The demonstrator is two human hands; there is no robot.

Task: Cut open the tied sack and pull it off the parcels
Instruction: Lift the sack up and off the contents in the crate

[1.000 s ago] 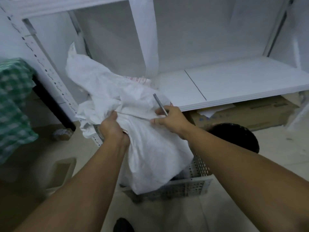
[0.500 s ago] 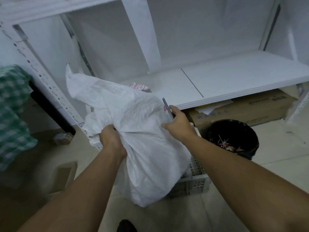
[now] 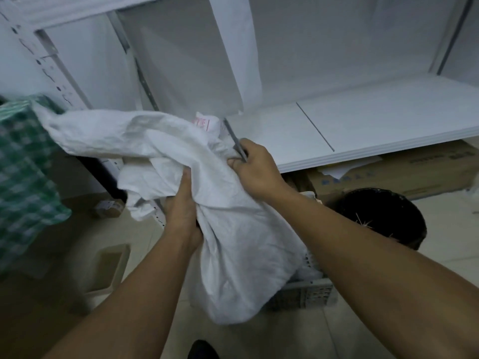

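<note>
A white woven sack point(image 3: 241, 242) hangs over a grey plastic crate point(image 3: 308, 294) on the floor, its loose upper part point(image 3: 108, 130) flung out to the left. My left hand point(image 3: 181, 206) grips a bunch of the sack near its middle. My right hand point(image 3: 256, 169) holds the sack's right side and also a thin metal blade point(image 3: 233, 137) that points up and away. A white parcel with red print point(image 3: 204, 123) shows at the sack's top. Whatever else is inside is hidden.
A white shelf board point(image 3: 363, 120) runs behind and to the right, with a cardboard box point(image 3: 404, 172) under it. A black bin point(image 3: 383, 216) stands right of the crate. Green checked cloth point(image 3: 23, 161) hangs at left. A perforated shelf upright point(image 3: 46, 63) stands at the back left.
The sack's loose upper part has swung down and out to the left. My left hand has shifted right, closer to my right hand. The view has tilted down slightly.
</note>
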